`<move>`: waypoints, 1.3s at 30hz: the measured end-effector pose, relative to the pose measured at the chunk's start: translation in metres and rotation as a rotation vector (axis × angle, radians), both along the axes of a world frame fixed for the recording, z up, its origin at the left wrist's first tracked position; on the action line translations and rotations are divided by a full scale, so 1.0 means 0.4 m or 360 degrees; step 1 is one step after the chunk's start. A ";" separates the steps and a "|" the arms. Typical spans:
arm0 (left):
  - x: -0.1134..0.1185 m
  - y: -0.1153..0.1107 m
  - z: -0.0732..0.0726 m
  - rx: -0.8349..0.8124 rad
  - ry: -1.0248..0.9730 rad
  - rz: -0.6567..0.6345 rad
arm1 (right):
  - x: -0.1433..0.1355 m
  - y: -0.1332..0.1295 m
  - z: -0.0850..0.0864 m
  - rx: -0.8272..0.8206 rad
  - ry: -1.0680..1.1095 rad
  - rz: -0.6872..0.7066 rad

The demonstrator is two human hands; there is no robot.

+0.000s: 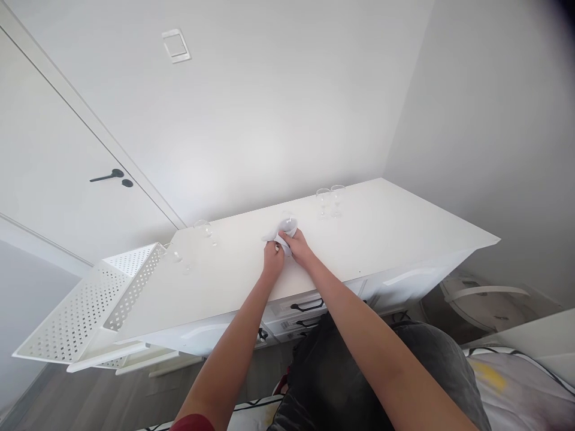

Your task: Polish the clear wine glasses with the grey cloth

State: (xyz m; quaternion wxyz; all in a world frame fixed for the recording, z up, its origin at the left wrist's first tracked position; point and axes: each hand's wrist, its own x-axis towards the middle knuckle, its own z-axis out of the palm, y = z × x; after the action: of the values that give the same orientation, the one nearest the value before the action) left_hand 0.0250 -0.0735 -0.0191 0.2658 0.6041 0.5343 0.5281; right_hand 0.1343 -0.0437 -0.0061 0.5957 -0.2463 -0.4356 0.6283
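2 hands; fingers holding cloth against glass; 2 glasses rightward, contents unclear

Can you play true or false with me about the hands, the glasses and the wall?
1. The left hand and right hand are holding a white cloth. True.
2. The hands are holding a spoon. False: they have a clear glass with the cloth.
3. Two stemmed glasses stand side by side, right of the hands. True.
4. A clock hangs up high. False: that is a light switch on the wall.
5. A black handle is on the door. True.
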 end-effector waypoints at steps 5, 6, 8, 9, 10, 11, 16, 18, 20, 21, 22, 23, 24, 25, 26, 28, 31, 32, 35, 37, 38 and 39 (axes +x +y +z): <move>0.007 -0.018 0.016 0.0242 -0.0100 -0.0085 | 0.004 0.023 -0.011 -0.0104 0.0090 -0.0142; 0.003 -0.021 0.019 0.0274 -0.0148 -0.0025 | 0.005 0.027 -0.015 -0.0167 0.0085 -0.0213; -0.009 -0.023 0.022 0.0298 -0.0302 0.0152 | 0.004 0.030 -0.022 -0.0265 0.0062 -0.0301; -0.015 -0.021 0.022 0.0275 -0.0411 0.0212 | 0.003 0.028 -0.024 -0.0285 0.0040 -0.0247; -0.020 -0.017 0.022 0.0232 -0.0545 0.0220 | 0.001 0.024 -0.025 -0.0286 0.0005 -0.0108; -0.025 -0.012 0.022 0.0174 -0.0700 0.0173 | 0.000 0.019 -0.024 -0.0276 -0.0045 0.0097; -0.036 0.029 0.025 -0.0153 -0.1138 -0.0443 | 0.003 -0.011 -0.005 -0.0214 -0.0228 0.0617; -0.040 0.048 0.032 -0.0236 -0.1057 -0.0607 | 0.005 -0.012 -0.001 -0.0193 -0.0241 0.0519; -0.045 0.068 0.038 -0.0253 -0.0997 -0.0601 | 0.001 -0.006 -0.005 -0.0143 -0.0352 0.0376; -0.046 0.077 0.041 -0.0237 -0.0978 -0.0557 | -0.003 -0.001 -0.009 -0.0099 -0.0444 0.0252; -0.047 0.086 0.043 -0.0203 -0.0960 -0.0508 | -0.007 0.003 -0.013 -0.0048 -0.0545 0.0088; -0.047 0.094 0.045 -0.0154 -0.0945 -0.0464 | -0.011 0.007 -0.018 -0.0002 -0.0642 -0.0103; -0.048 0.102 0.045 -0.0102 -0.0933 -0.0434 | -0.015 0.010 -0.021 0.0028 -0.0721 -0.0290; -0.048 0.110 0.045 -0.0069 -0.0926 -0.0426 | -0.016 0.011 -0.023 0.0043 -0.0765 -0.0435; -0.049 0.117 0.045 -0.0061 -0.0926 -0.0440 | -0.016 0.012 -0.023 0.0040 -0.0770 -0.0499; -0.054 0.133 0.043 -0.0131 -0.0948 -0.0523 | -0.008 0.009 -0.019 -0.0019 -0.0660 -0.0320; -0.066 0.150 0.041 -0.0270 -0.0985 -0.0696 | 0.006 0.006 -0.009 -0.0162 -0.0303 0.0387; -0.069 0.152 0.041 -0.0280 -0.0995 -0.0720 | 0.008 0.007 -0.008 -0.0194 -0.0207 0.0559; -0.071 0.153 0.040 -0.0246 -0.1027 -0.0612 | -0.001 0.016 -0.013 -0.0164 -0.0225 0.0439; -0.067 0.149 0.040 -0.0222 -0.1050 -0.0471 | -0.013 0.022 -0.019 -0.0104 -0.0410 0.0033; -0.065 0.146 0.041 -0.0201 -0.1062 -0.0425 | -0.016 0.024 -0.020 -0.0086 -0.0476 -0.0105; -0.064 0.143 0.041 -0.0187 -0.1068 -0.0412 | -0.018 0.024 -0.021 -0.0093 -0.0489 -0.0134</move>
State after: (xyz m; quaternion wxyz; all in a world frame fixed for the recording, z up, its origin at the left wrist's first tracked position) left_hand -0.0005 -0.0162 -0.0026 0.5254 0.4434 0.3658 0.6273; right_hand 0.1273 -0.0342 -0.0143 0.5403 -0.3748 -0.4925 0.5701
